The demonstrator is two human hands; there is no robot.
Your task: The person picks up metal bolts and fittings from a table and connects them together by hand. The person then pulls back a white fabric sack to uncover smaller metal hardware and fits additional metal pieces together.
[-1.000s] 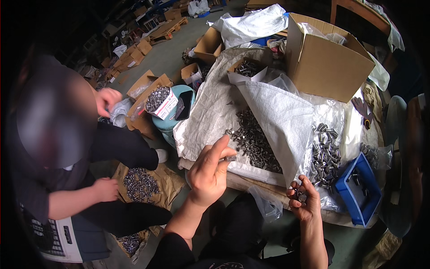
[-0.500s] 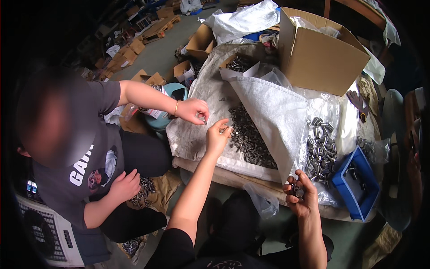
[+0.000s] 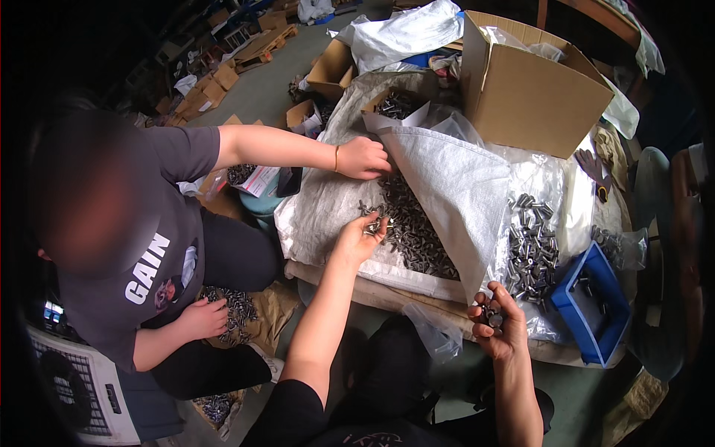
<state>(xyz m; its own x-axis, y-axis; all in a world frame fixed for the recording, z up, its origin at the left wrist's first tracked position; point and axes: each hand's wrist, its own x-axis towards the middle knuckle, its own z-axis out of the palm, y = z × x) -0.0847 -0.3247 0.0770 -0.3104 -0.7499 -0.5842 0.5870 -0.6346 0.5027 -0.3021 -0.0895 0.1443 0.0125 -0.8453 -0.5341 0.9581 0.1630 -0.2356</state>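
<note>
My left hand [image 3: 362, 236] reaches onto a white woven sack [image 3: 320, 208] and closes its fingers on a few small dark metal parts at the near edge of a pile of such parts [image 3: 410, 223]. My right hand [image 3: 497, 322] is held low near the table's front edge, cupped around a handful of the same metal parts. A co-worker's hand [image 3: 363, 158] rests on the far end of the pile, under a folded flap of sack [image 3: 454, 186].
A heap of shiny metal cylinders [image 3: 530, 242] lies on clear plastic at right, beside a blue bin [image 3: 596, 305]. A large cardboard box [image 3: 529, 89] stands behind. The co-worker sits at left with parts in a brown bag [image 3: 238, 313] on the lap.
My left hand has gone forward from mid-air onto the pile. The co-worker's arm has stretched across to the pile's far end. My right hand has stayed low.
</note>
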